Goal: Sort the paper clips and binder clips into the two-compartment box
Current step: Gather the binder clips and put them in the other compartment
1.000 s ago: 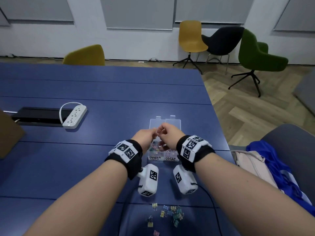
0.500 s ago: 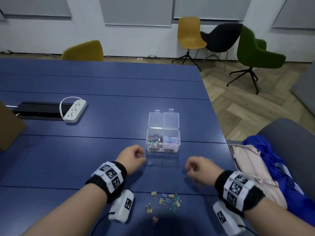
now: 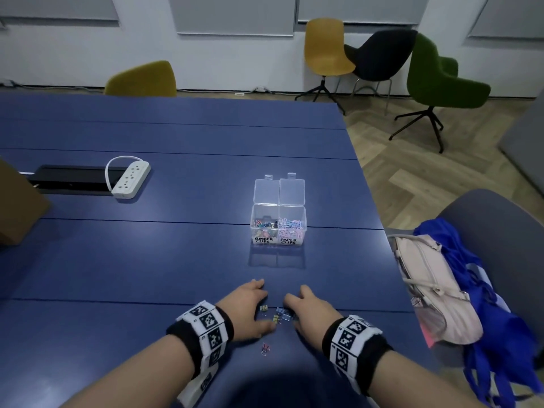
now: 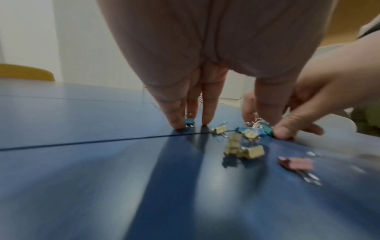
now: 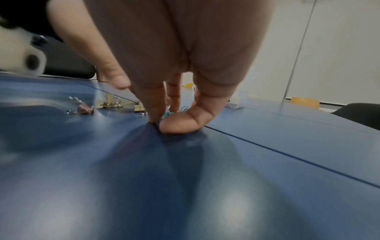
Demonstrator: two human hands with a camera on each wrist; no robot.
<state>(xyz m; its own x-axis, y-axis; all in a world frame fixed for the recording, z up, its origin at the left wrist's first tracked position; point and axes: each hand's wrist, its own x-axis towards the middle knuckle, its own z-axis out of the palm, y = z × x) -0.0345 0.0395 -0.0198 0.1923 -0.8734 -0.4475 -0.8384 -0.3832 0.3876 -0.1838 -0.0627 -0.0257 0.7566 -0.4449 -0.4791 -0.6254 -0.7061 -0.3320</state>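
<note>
Fingertips [image 5: 156, 112] of the right hand [image 3: 309, 307] come down on a teal binder clip [image 4: 265, 129] at the right edge of the loose binder clips [image 3: 278, 315], thumb and forefinger closing round it, though whether it is yet pinched I cannot tell. The left hand [image 3: 248, 309] has its fingers straight, tips on the blue table [image 3: 147, 260], with one small blue clip [image 4: 45, 122] between two of them, at the pile's far left. The pile lies between both hands; a pink binder clip [image 3: 265, 347] sits nearer the person. Beyond the pile stands the two-compartment box [image 3: 278, 223], lids open, binder clips belonging in its left half. The right hand seems better placed to lift first.
</note>
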